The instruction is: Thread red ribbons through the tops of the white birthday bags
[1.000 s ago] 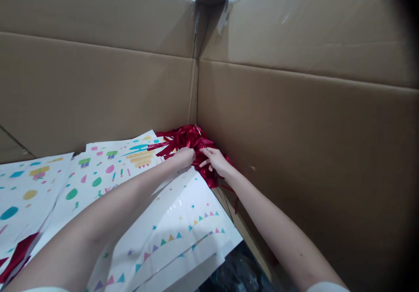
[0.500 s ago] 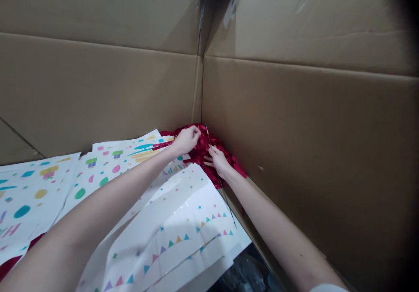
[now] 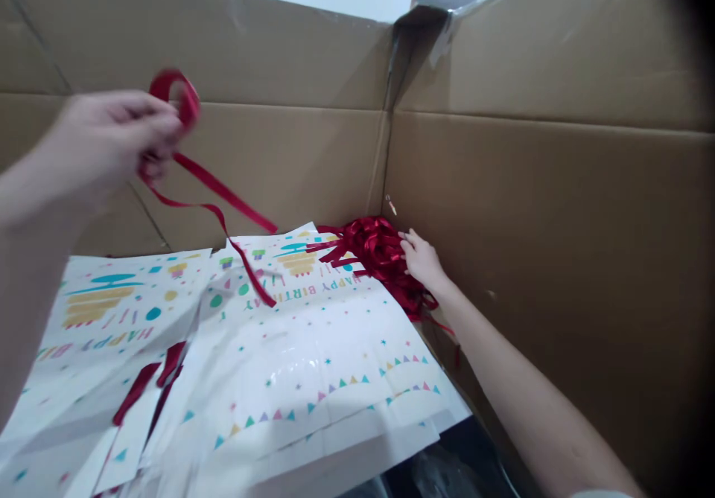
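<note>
The left hand (image 3: 120, 137) is up high on the left side, and it pinches a shiny red ribbon (image 3: 226, 189) between the thumb and fingers. The hand is a bit blurry. The ribbon makes a round loop just past the fingertips. Its two loose ends hang below the hand, and both point down and to the right. One end is almost straight, like a slide, and stops in front of the brown cardboard wall (image 3: 279, 152). The other end is wavy and goes lower, in front of a white birthday sheet (image 3: 313, 334).

The right hand (image 3: 421, 261) is near the corner, at the right side of a heap of red ribbons (image 3: 380, 249). Its fingers point up and to the left. Just above them is the tip of a thin stick (image 3: 392, 205), leaning to the left at its top. I cannot tell if the fingers pinch the stick. Many ribbon ends in the heap point left, over the sheet's top edge.

A second birthday sheet (image 3: 100, 304) lies on the left. Dark red ribbon pieces (image 3: 137, 394) lie near where the two sheets meet, slanting up to the right.
</note>
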A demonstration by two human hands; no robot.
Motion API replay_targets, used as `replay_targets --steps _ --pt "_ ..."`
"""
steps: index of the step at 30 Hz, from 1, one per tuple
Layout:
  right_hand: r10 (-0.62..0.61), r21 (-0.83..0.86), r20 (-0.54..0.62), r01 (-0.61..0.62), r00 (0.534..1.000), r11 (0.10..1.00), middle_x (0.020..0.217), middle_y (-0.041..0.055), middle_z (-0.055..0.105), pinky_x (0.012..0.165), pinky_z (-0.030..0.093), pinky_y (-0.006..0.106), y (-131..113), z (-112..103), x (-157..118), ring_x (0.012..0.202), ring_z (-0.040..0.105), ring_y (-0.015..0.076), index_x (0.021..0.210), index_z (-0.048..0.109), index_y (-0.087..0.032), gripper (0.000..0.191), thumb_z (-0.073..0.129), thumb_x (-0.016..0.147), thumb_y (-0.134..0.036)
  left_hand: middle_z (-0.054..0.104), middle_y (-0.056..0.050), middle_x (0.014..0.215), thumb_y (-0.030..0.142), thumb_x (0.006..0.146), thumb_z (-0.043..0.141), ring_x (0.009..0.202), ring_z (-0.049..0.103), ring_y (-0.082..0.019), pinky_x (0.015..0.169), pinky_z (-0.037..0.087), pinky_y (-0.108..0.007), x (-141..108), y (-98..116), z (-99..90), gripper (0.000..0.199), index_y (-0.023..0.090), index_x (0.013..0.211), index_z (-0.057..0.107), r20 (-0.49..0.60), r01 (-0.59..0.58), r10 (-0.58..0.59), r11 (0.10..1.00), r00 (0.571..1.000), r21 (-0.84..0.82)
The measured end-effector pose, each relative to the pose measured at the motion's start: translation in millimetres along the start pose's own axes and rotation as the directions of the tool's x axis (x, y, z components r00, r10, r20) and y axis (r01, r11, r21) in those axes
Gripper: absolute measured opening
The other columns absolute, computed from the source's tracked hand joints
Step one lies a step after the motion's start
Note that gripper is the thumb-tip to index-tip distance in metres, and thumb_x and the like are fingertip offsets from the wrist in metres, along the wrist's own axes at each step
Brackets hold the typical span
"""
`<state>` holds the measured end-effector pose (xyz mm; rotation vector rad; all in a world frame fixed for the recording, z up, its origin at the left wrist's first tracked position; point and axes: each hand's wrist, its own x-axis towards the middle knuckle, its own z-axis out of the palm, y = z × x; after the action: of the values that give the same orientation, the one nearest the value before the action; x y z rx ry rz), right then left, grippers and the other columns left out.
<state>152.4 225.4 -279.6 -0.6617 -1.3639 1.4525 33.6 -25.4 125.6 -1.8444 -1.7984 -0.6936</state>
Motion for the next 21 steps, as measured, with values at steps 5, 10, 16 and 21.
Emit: replay_targets --steps 5,10,16,21 --pt "-0.222 0.033 0.198 0.219 0.955 0.975 0.077 0.0031 0.064 0.051 0.038 0.025 -89.6 24.8 -62.6 0.058 0.051 0.0148 0.115 0.075 -0.024 0.028 0.059 0.094 -0.033 0.057 0.0 0.065 0.054 0.088 0.065 0.049 0.045 -0.008 0.045 0.033 -0.018 -70.1 12.5 35.0 0.038 0.018 0.097 0.073 0.593 0.218 -0.278 0.961 0.756 0.173" --pt "-0.335 0.254 0.671 0.219 0.661 0.942 0.056 -0.0072 0.037 0.043 0.017 0.023 -156.9 70.6 -145.2 0.046 0.025 0.0087 0.104 0.075 -0.023 0.023 0.065 0.092 -0.04 0.063 0.0 0.076 0.051 0.094 0.057 0.061 0.051 -0.011 0.052 0.036 -0.021 -123.1 43.0 58.1 0.035 0.022 0.098 0.075 0.737 0.153 -0.141 0.987 0.662 0.051" --pt "-0.24 0.295 0.749 0.013 0.618 0.955 0.053 -0.0102 0.027 0.041 0.008 0.025 -141.2 72.2 -148.4 0.044 0.016 0.0074 0.074 0.055 -0.022 0.027 0.072 0.087 -0.04 0.057 0.002 0.068 0.049 0.094 0.058 0.054 0.045 -0.009 0.048 0.034 -0.022 -159.0 35.8 42.0 0.032 0.019 0.093 0.069 0.732 0.318 -0.252 0.947 0.633 0.05" --pt "-0.168 0.293 0.635 -0.034 0.754 0.956 0.054 -0.0102 0.026 0.041 0.006 0.026 -110.7 29.0 -97.6 0.044 0.014 0.0063 0.073 0.056 -0.022 0.03 0.08 0.08 -0.04 0.052 0.002 0.065 0.045 0.091 0.065 0.054 0.048 -0.01 0.05 0.04 -0.022 -180.6 -10.5 11.1 0.026 0.02 0.086 0.061 0.525 0.524 -0.404 0.847 0.749 -0.095"
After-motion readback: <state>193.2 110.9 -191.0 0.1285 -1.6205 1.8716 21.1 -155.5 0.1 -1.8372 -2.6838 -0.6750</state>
